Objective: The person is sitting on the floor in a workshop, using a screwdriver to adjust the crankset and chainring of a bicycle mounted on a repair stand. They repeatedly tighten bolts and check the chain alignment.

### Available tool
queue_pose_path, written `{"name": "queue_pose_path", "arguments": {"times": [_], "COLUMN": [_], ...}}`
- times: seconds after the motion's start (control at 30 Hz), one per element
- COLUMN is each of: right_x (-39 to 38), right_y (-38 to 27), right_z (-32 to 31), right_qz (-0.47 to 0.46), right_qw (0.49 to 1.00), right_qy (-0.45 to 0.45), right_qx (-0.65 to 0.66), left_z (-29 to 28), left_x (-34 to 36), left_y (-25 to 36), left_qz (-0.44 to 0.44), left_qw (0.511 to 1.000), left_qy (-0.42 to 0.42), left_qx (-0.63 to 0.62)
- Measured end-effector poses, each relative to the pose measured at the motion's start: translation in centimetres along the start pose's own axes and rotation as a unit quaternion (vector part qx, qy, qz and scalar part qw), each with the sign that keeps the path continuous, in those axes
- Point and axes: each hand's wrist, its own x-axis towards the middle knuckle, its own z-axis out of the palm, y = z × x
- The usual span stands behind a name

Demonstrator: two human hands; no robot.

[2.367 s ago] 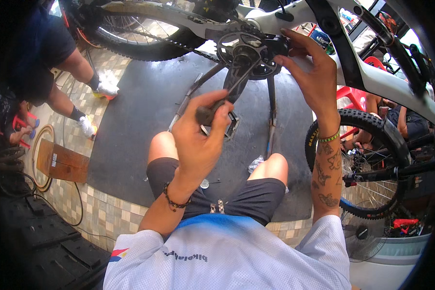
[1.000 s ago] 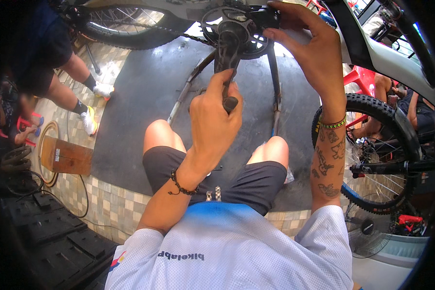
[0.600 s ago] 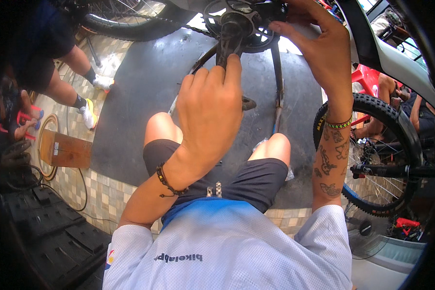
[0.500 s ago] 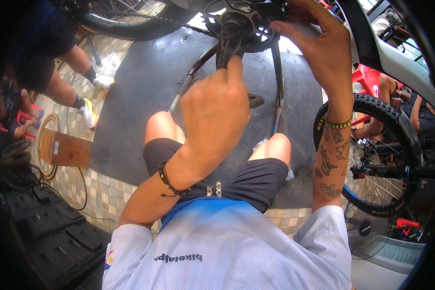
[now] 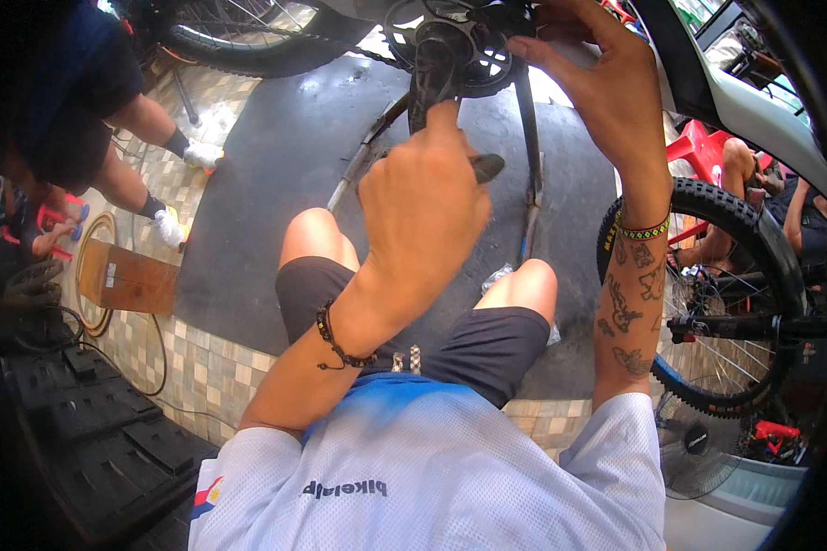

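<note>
A bicycle's black crank arm (image 5: 434,78) hangs down from the chainring (image 5: 487,69) at the top of the view. My left hand (image 5: 427,211) is closed around the crank arm's lower end, its index finger along the arm. Part of a dark pedal (image 5: 489,166) shows just beyond this hand. My right hand (image 5: 611,96) is raised beside the chainring's right side, thumb and fingers bent around a part there. What those fingertips grip is hidden against the dark parts. The chain (image 5: 363,53) runs left from the chainring toward a wheel.
Stand legs (image 5: 530,156) rise from a black mat (image 5: 248,211) before my knees. Right of my right forearm is a knobbly bicycle wheel (image 5: 781,239); the pale frame tube (image 5: 763,115) slopes above it. A wooden block (image 5: 129,280) and another person's legs (image 5: 142,138) are at left.
My left hand has shifted slightly right, still on the crank arm. My right hand stays beside the chainring. The other person's legs at left appear slightly shifted.
</note>
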Motion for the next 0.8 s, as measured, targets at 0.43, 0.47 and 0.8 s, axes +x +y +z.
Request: {"name": "queue_pose_path", "arguments": {"times": [0.43, 0.47, 0.8], "right_x": [0.0, 0.2, 0.2], "right_y": [-1.1, -1.6, -1.8], "right_z": [-0.1, -0.4, 0.0], "right_qz": [-0.001, 0.013, 0.092], "right_qw": [1.000, 1.000, 0.994], "right_qy": [-0.004, -0.007, -0.037], "right_qx": [-0.010, -0.013, 0.036], "left_z": [-1.0, -1.0, 0.8], "left_x": [0.4, 0.7, -0.1], "left_y": [-1.7, -2.1, -3.0], "left_qz": [0.202, 0.215, -0.109], "left_qw": [0.951, 0.947, 0.939], "left_qy": [0.083, 0.090, 0.010], "left_qx": [0.220, 0.222, -0.327]}}
